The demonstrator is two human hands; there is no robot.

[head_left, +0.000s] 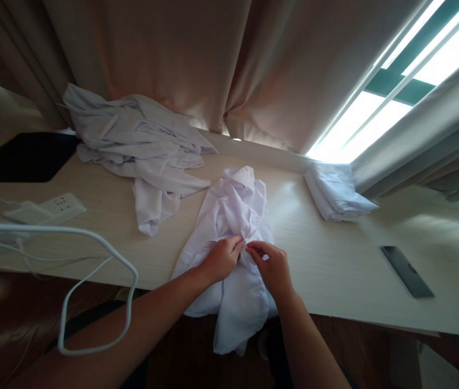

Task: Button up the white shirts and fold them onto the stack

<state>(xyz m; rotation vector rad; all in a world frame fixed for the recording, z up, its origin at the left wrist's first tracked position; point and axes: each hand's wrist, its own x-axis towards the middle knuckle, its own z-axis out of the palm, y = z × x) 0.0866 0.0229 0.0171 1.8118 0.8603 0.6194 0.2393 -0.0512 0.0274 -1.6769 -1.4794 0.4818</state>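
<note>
A crumpled white shirt (233, 216) lies on the pale wooden table (334, 270), its lower part hanging over the near edge. My left hand (221, 259) pinches the fabric near the shirt's middle. My right hand (272, 267) pinches the same spot from the other side, fingertips almost touching those of the left. Both hands are closed on the cloth.
A heap of white garments (140, 146) lies at the back left. A folded white stack (337, 192) sits by the window. A dark phone (406, 271) lies at the right. A white power strip (46, 209) and white cables (91, 243) are at the left, beside a black pad (26, 156). Curtains hang behind.
</note>
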